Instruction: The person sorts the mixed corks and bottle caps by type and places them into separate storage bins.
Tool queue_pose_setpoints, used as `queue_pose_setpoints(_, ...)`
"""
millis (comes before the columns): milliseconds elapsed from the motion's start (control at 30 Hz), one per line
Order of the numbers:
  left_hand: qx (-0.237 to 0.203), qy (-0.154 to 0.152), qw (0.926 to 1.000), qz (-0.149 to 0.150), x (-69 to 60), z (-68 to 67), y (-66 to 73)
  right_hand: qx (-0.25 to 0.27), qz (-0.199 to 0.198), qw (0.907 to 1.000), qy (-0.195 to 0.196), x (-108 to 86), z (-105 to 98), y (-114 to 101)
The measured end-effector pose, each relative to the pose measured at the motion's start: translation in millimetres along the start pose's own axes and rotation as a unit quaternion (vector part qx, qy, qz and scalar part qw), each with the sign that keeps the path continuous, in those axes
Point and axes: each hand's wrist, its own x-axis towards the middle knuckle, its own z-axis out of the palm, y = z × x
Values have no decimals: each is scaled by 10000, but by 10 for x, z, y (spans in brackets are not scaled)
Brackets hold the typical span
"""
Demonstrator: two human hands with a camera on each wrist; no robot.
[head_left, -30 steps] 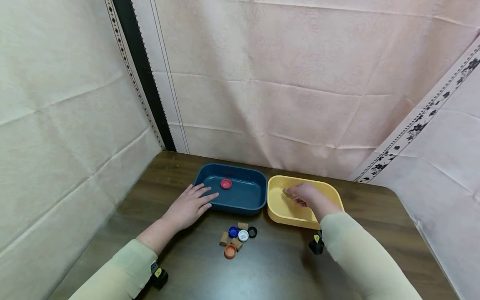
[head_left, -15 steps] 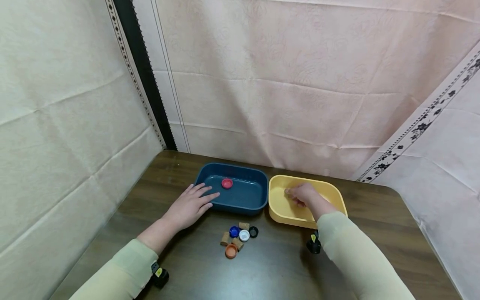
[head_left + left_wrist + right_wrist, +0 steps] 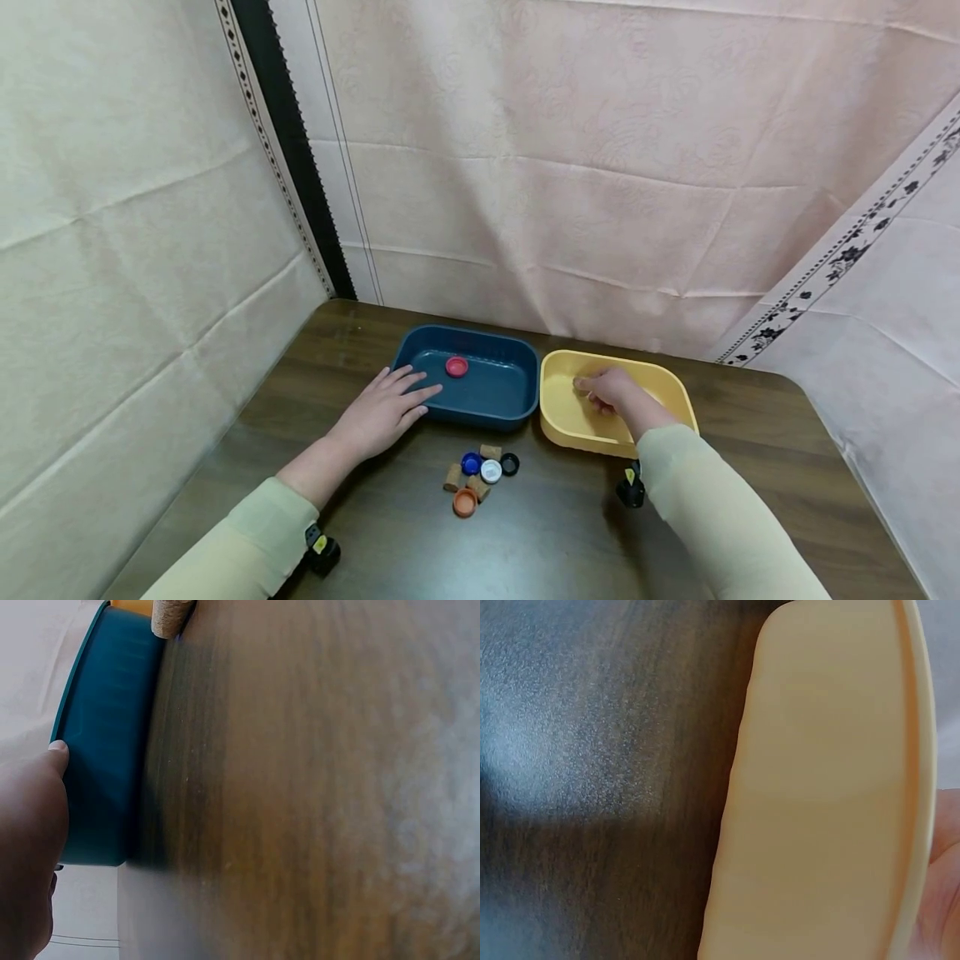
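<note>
Fingers (image 3: 407, 383) spread, left hand (image 3: 381, 412) touches blue tray (image 3: 489, 387) beside yellow tray (image 3: 557, 392).
Right hand (image 3: 612, 389) is inside yellow tray, grasp unclear.

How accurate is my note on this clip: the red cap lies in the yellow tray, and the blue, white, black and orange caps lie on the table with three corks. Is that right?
Not quite: the red cap lies in the blue tray, as the head view shows. The blue cap, white cap, black cap and orange cap do lie on the table with three corks.
</note>
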Motion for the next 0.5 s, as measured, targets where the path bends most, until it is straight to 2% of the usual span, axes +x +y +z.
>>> queue_pose_setpoints(233, 6, 45, 10000, 46, 17, 6, 4, 134, 1, 9999, -13, -85, -47, 13)
queue_pose_setpoints(500, 69, 146, 9998, 115, 9, 22, -12, 561, -331, 9978, -94, -169, -123, 47)
